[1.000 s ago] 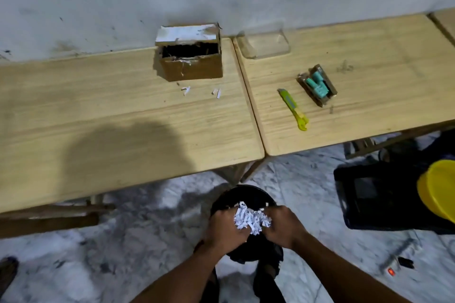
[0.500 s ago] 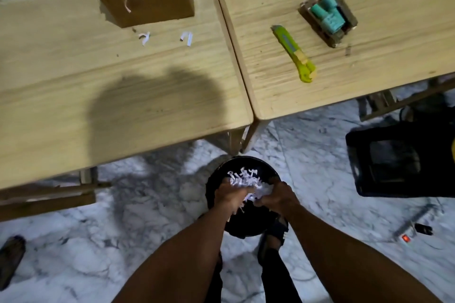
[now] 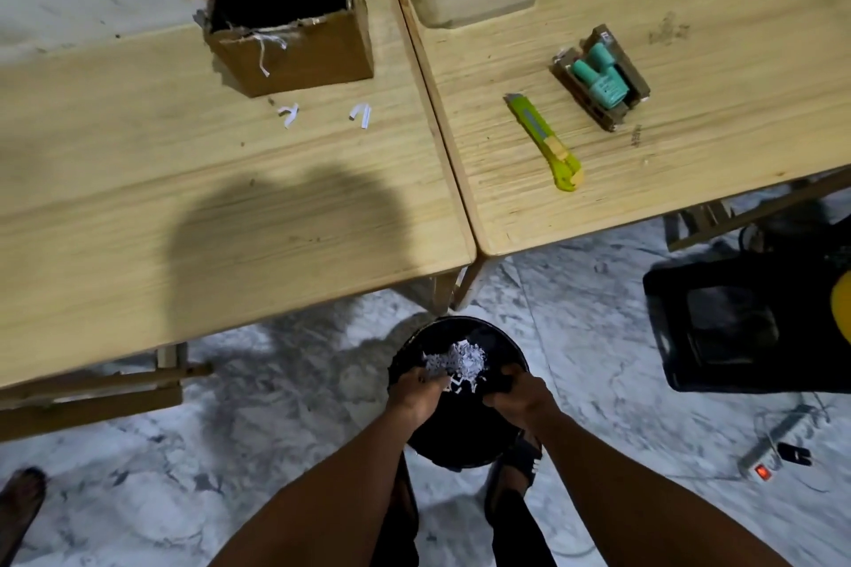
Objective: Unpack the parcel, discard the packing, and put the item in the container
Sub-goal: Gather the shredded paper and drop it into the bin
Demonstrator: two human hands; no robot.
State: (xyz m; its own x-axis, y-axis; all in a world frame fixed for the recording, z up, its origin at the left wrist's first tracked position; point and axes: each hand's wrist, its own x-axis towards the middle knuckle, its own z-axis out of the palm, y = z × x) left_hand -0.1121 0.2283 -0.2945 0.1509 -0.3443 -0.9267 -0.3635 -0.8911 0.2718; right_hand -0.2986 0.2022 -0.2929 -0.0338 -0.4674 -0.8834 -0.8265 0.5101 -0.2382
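Shredded white paper (image 3: 456, 361): lying inside the black bin (image 3: 506, 343) on the floor, just ahead of both hands. Left hand (image 3: 416, 394) at the near-left rim, fingers curled loosely over the nearest shreds; firm grasp cannot be told. Right hand (image 3: 520, 398) at the near-right rim, fingers bent downward, grasping nothing visible. Cardboard box (image 3: 290, 41): open, on the left desk (image 3: 138, 180). Teal item (image 3: 601, 76): in brown packaging on the right desk (image 3: 690, 143), beside a green utility knife (image 3: 545, 143). Clear container (image 3: 469, 0): rear edge. No legible writing.
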